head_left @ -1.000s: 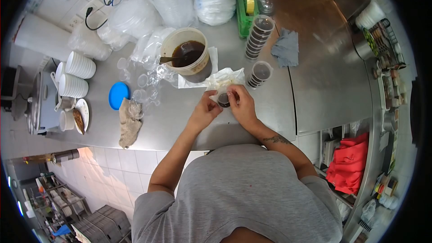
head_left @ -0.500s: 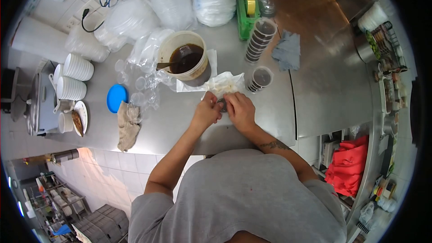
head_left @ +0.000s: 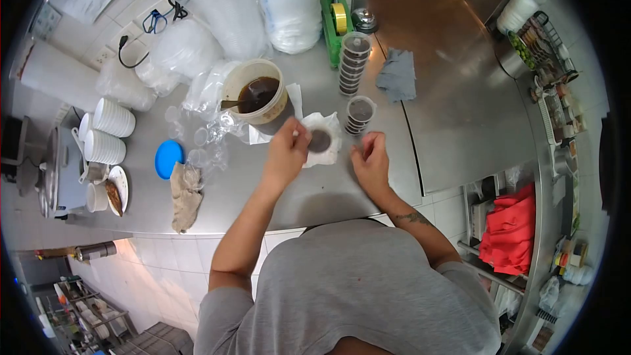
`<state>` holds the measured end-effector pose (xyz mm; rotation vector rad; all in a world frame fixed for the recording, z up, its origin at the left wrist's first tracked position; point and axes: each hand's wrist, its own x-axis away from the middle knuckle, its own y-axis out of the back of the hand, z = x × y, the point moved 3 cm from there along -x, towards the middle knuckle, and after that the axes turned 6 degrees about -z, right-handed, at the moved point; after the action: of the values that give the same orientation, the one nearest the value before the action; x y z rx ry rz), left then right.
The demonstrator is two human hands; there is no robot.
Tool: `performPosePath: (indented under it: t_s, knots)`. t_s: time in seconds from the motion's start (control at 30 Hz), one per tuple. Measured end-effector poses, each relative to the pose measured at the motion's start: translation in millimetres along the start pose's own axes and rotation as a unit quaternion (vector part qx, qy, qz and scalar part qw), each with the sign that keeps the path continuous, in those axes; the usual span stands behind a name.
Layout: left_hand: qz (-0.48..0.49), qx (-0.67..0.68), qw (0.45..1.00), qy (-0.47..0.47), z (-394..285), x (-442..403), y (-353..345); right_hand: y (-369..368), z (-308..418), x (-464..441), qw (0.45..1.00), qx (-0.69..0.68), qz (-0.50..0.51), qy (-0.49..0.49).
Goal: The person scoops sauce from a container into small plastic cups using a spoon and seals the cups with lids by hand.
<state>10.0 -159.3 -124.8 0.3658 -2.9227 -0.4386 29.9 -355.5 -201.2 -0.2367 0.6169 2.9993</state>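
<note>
A small clear sauce cup, dark inside, is over a crumpled white paper towel. My left hand has its fingers closed at the cup's left edge; the fingertips are slightly blurred. To the right, my right hand is apart from the cup, fingers loosely bent and nothing visible in them. Just beyond it stands a short stack of filled cups, with a taller stack behind. A white tub of dark brown liquid, a spoon handle leaning in it, sits behind my left hand.
Loose clear lids, a blue lid and a beige cloth lie on the left of the steel counter. White bowls are stacked farther left. A green tape dispenser and a grey cloth are at the back right.
My right hand has come off the cup and moved right. My left hand stays by the cup, which now shows over the paper towel. The view has shifted slightly.
</note>
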Motion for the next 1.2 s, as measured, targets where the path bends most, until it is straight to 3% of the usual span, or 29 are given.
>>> performPosePath:
  t_s: [0.13,0.23,0.33,0.43,0.57,0.63,0.7,0.73,0.8,0.9,1.0,1.07,1.13,1.2]
  knots:
    - [-0.005,-0.032,0.988,-0.151,-41,-36,-31,1,3,-24,0.993,0.024,-0.054,0.100]
    - [0.016,-0.059,0.986,-0.155,-42,-61,-65,-13,-13,-38,0.982,0.047,-0.065,0.170]
    - [-0.030,-0.132,0.968,-0.210,-46,-61,-74,-16,-20,-46,0.989,0.025,-0.034,0.143]
    - [-0.056,-0.166,0.963,-0.206,-58,-29,-52,-19,-33,-57,0.992,0.037,-0.015,0.120]
    - [-0.007,-0.202,0.948,-0.244,-22,0,18,-7,-27,-62,0.985,0.032,-0.065,0.155]
    - [-0.078,-0.213,0.967,-0.117,10,0,87,9,-14,-53,0.981,0.021,-0.105,0.159]
    - [-0.236,-0.335,0.903,-0.126,55,-19,171,22,-8,-43,0.983,0.017,-0.112,0.143]
    - [-0.296,-0.369,0.879,-0.064,80,-33,214,27,-5,-38,0.984,0.017,-0.115,0.133]
    - [-0.365,-0.492,0.790,-0.014,122,-57,273,19,12,-26,0.983,-0.017,-0.068,0.169]
    - [-0.293,-0.566,0.768,-0.060,148,-68,279,-8,34,-9,0.978,-0.076,0.048,0.186]
    - [-0.336,-0.537,0.767,-0.107,132,-60,268,-34,52,0,0.964,-0.134,0.187,0.136]
    - [-0.344,-0.529,0.774,-0.059,83,-24,242,-49,53,2,0.945,-0.162,0.276,0.066]
    - [-0.205,-0.465,0.858,-0.078,36,21,201,-66,58,1,0.904,-0.243,0.345,-0.070]
    - [-0.054,-0.350,0.912,-0.205,9,50,146,-81,62,4,0.857,-0.284,0.400,-0.157]
